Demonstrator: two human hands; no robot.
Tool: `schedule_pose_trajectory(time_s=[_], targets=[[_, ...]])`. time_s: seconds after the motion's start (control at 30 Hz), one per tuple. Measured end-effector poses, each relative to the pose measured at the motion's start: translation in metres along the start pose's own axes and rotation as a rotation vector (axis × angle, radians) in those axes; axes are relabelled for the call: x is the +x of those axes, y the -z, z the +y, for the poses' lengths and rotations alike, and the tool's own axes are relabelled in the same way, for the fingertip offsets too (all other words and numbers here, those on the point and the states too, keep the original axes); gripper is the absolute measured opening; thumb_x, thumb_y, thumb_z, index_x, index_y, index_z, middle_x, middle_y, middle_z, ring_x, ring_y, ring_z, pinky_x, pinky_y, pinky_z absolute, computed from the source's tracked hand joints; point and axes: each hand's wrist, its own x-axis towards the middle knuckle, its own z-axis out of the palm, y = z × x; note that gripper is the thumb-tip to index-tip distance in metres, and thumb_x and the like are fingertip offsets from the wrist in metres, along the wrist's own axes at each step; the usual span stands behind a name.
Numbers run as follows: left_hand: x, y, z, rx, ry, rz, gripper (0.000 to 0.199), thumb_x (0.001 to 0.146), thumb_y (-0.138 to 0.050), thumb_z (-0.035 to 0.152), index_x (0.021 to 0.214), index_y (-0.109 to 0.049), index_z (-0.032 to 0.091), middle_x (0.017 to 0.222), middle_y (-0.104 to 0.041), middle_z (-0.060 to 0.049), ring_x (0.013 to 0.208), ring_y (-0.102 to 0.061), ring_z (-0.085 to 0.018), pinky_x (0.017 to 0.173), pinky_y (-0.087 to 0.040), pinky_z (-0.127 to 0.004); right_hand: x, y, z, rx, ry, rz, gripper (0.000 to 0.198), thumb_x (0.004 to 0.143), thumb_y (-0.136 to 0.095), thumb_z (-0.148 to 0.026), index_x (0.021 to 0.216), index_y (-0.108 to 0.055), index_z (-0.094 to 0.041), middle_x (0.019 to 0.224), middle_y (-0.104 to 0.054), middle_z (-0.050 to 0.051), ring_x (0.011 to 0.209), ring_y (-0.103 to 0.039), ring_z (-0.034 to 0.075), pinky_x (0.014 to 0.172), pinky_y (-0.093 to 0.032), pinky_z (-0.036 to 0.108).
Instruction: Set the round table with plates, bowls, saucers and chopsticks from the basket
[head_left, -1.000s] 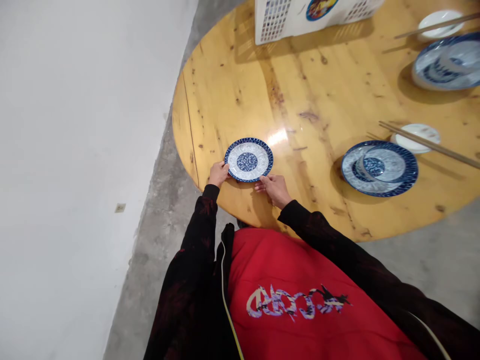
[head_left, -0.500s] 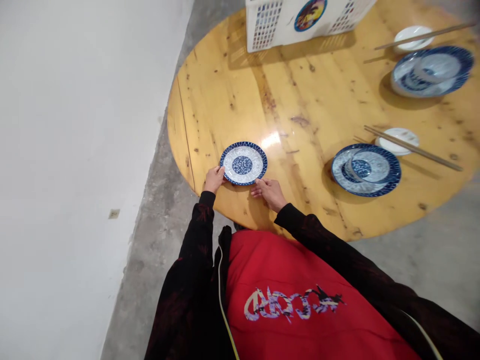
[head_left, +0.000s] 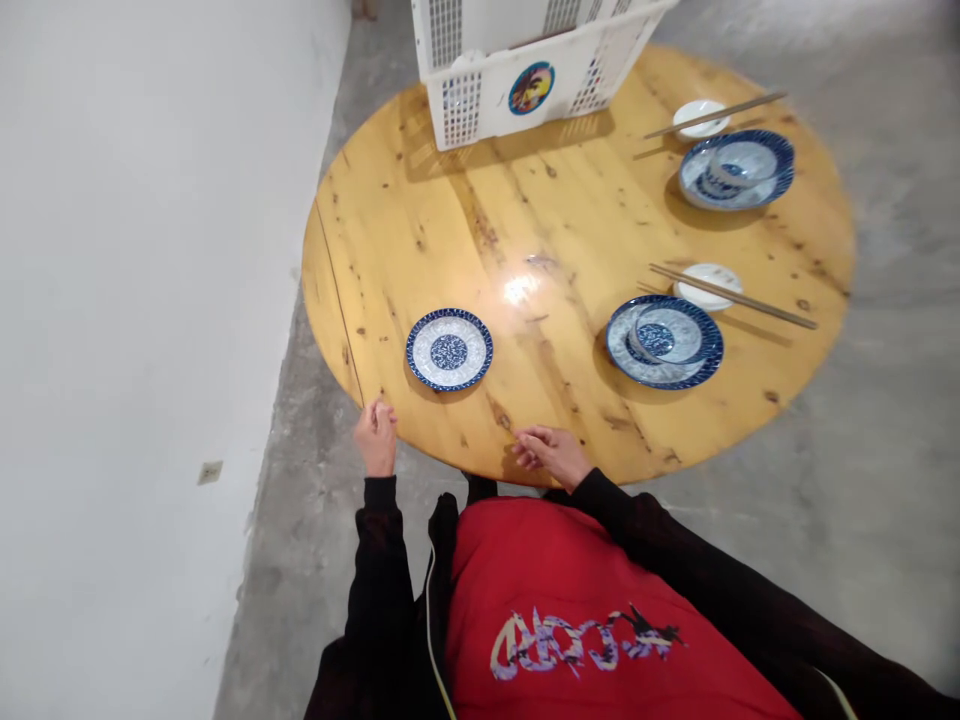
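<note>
A blue-and-white patterned plate (head_left: pixel 448 350) lies flat on the round wooden table (head_left: pixel 480 190), near its front left edge. Just below and left of it, my left hand (head_left: pixel 376 437) hovers at the table's rim, fingers curled in with nothing in them. My right hand (head_left: pixel 551 453) hangs over the front edge, below and right of the plate. Its fingers are loosely bent, slightly apart and hold nothing. Neither hand touches the plate. To the right, another patterned plate (head_left: pixel 694 372) carries a small bowl (head_left: pixel 671 338).
Beyond that plate, chopsticks (head_left: pixel 772 309) rest across a small white dish (head_left: pixel 709 280). Farther back is a similar setting with a blue-rimmed plate (head_left: pixel 780 165), white dish (head_left: pixel 697 115) and chopsticks (head_left: pixel 742 106). A white plastic basket (head_left: pixel 495 115) stands at the table's back. A wall (head_left: pixel 150 250) rises left.
Both hands have let go of the plate and drawn back toward my body. The plate stays on the table. The view has shifted, showing more of the basket and table.
</note>
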Motion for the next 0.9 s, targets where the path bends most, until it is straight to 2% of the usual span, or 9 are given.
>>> schedule_pose_trajectory(time_s=[0.13,0.23,0.3,0.4,0.53,0.63,0.73,0.9], targets=[[-0.064,-0.007,0.004,0.074,-0.041,-0.012,0.035,0.089,-0.048,0.041,0.107,-0.066,0.018,0.087,-0.074,-0.006,0.069,-0.069,-0.016,0.072,-0.056,-0.029,-0.016,0.022,0.008,0.003,0.039,-0.093,0.023,0.066,-0.071,-0.036,0.077,-0.063,-0.017,0.062,-0.068,0.001,0.047,-0.061,0.012,0.045,-0.047,0.022],[-0.114,-0.038,0.011,0.069,-0.043,-0.066,0.04,0.088,-0.048,0.048,0.108,-0.067,0.018,0.087,-0.075,-0.007,0.069,-0.07,-0.017,0.071,-0.057,-0.03,-0.032,0.056,0.012,-0.052,0.139,-0.159,0.03,0.063,-0.069,-0.045,0.074,-0.061,-0.019,0.059,-0.066,-0.001,0.046,-0.06,0.013,0.045,-0.046,0.023],[-0.15,-0.071,0.021,0.034,-0.048,-0.133,0.043,0.088,-0.048,0.052,0.108,-0.067,0.018,0.086,-0.074,-0.007,0.07,-0.07,-0.017,0.07,-0.057,-0.03,-0.045,0.091,0.015,-0.074,0.209,-0.164,0.032,0.064,-0.066,-0.049,0.075,-0.061,-0.019,0.058,-0.065,-0.001,0.046,-0.06,0.014,0.046,-0.044,0.024],[-0.207,-0.133,0.044,-0.018,-0.098,-0.278,0.044,0.09,-0.048,0.053,0.109,-0.067,0.018,0.088,-0.074,-0.008,0.07,-0.07,-0.017,0.07,-0.057,-0.029,-0.069,0.159,0.024,-0.046,0.264,-0.096,0.037,0.064,-0.064,-0.053,0.077,-0.063,-0.019,0.061,-0.065,0.0,0.048,-0.061,0.015,0.046,-0.043,0.025],[-0.293,-0.225,0.076,-0.008,-0.196,-0.516,0.037,0.092,-0.045,0.047,0.105,-0.067,0.02,0.084,-0.073,-0.006,0.068,-0.069,-0.016,0.07,-0.056,-0.03,-0.104,0.261,0.046,0.077,0.245,0.052,0.042,0.057,-0.067,-0.057,0.075,-0.063,-0.019,0.064,-0.068,0.003,0.049,-0.061,0.016,0.047,-0.046,0.027],[-0.351,-0.284,0.098,0.026,-0.233,-0.723,0.035,0.091,-0.043,0.043,0.101,-0.068,0.021,0.081,-0.073,-0.005,0.065,-0.068,-0.016,0.065,-0.054,-0.028,-0.129,0.33,0.066,0.169,0.203,0.196,0.047,0.052,-0.07,-0.058,0.077,-0.067,-0.018,0.064,-0.07,0.005,0.05,-0.061,0.017,0.048,-0.048,0.029],[-0.389,-0.324,0.121,0.045,-0.319,-0.854,0.034,0.092,-0.043,0.039,0.102,-0.07,0.022,0.082,-0.074,-0.005,0.064,-0.068,-0.015,0.065,-0.054,-0.027,-0.145,0.383,0.081,0.236,0.187,0.304,0.051,0.05,-0.073,-0.059,0.08,-0.07,-0.018,0.066,-0.072,0.008,0.054,-0.063,0.019,0.051,-0.051,0.031],[-0.409,-0.366,0.155,0.141,-0.439,-0.846,0.033,0.092,-0.041,0.033,0.1,-0.072,0.025,0.081,-0.074,-0.003,0.064,-0.067,-0.015,0.066,-0.053,-0.026,-0.137,0.434,0.085,0.273,0.178,0.326,0.053,0.049,-0.076,-0.063,0.081,-0.071,-0.02,0.07,-0.073,0.009,0.057,-0.067,0.023,0.053,-0.055,0.035]])
